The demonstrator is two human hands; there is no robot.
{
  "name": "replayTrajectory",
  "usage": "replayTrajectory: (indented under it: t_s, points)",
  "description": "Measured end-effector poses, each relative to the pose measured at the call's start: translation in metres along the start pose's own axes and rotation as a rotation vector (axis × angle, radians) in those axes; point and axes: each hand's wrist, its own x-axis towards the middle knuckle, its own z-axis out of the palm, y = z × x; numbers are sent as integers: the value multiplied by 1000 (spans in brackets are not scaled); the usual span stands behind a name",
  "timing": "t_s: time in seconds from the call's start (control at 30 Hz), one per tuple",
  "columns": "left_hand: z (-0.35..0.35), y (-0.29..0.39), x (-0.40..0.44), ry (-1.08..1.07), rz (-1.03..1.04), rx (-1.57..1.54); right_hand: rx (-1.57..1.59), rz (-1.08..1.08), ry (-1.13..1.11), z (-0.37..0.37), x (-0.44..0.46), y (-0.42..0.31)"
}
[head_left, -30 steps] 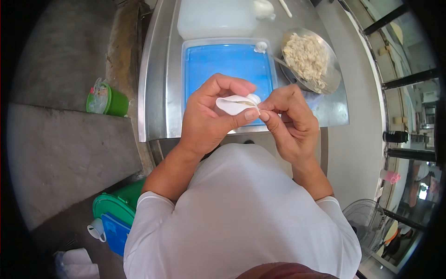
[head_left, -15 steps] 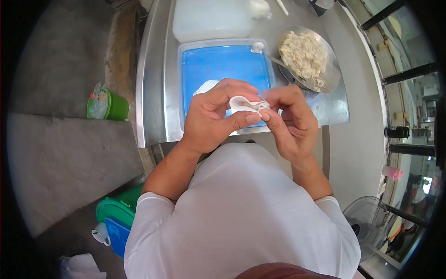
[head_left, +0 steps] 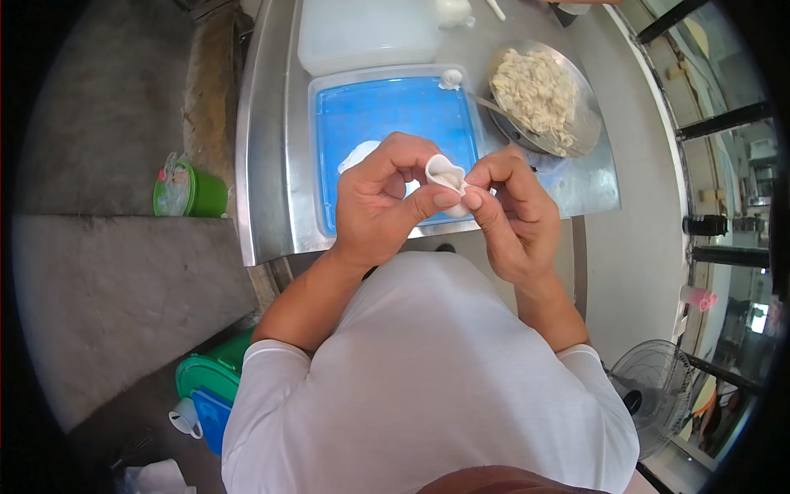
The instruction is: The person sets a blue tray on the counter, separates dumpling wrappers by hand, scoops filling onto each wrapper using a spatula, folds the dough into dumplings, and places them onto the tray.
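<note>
A small white dough wrapper (head_left: 445, 170) with pale filling inside is held over the near edge of the blue tray. My left hand (head_left: 387, 193) grips its left side between thumb and fingers. At its right edge, my right hand (head_left: 512, 202) pinches the dough between thumb and forefinger. The wrapper's left part is still an open, rounded cup. Behind my left hand, another white piece (head_left: 359, 155) lies on the blue tray (head_left: 387, 107). A small white pleated piece (head_left: 450, 79) rests at the tray's far right corner.
A metal bowl of pale filling (head_left: 536, 95) with a utensil handle stands right of the tray. A translucent white container (head_left: 366, 34) and a white lump (head_left: 453, 11) lie beyond. A green bucket (head_left: 197, 191) is at left, a fan (head_left: 654, 395) at lower right.
The wrapper's opening has narrowed from a long oval to a small cup as its right edge gathered. The white piece behind my left hand has come into view. The tray and bowl appear slightly further left.
</note>
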Motion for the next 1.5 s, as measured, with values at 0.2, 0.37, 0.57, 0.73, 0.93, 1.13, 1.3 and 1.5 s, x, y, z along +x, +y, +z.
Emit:
replayTrajectory:
  t_s: [0.2, 0.37, 0.57, 0.73, 0.93, 1.13, 1.3, 1.5]
  points:
    - [-1, -2, 4, -54, 45, 80, 204, 103, 100, 5, 0, -2]
    - [6, -12, 3, 29, 84, 28, 54, 60, -5, -7, 0, 3]
    - [8, -9, 7, -51, 86, 183, 194, 99, 33, -10, 3, 1]
    - [19, -15, 8, 27, 112, 229, 135, 85, -3, -24, 2, 5]
    - [25, -11, 17, -19, 148, 398, 306, 144, 31, -32, 4, 7]
    - [31, -7, 27, -124, 121, 494, 148, 25, -101, -61, 9, 19]
    - [43, -9, 38, -132, -227, 128, 108, -137, -142, -87, 21, 42]
    - [37, -40, 37, -67, -718, -396, 171, 90, -256, -103, 20, 57]
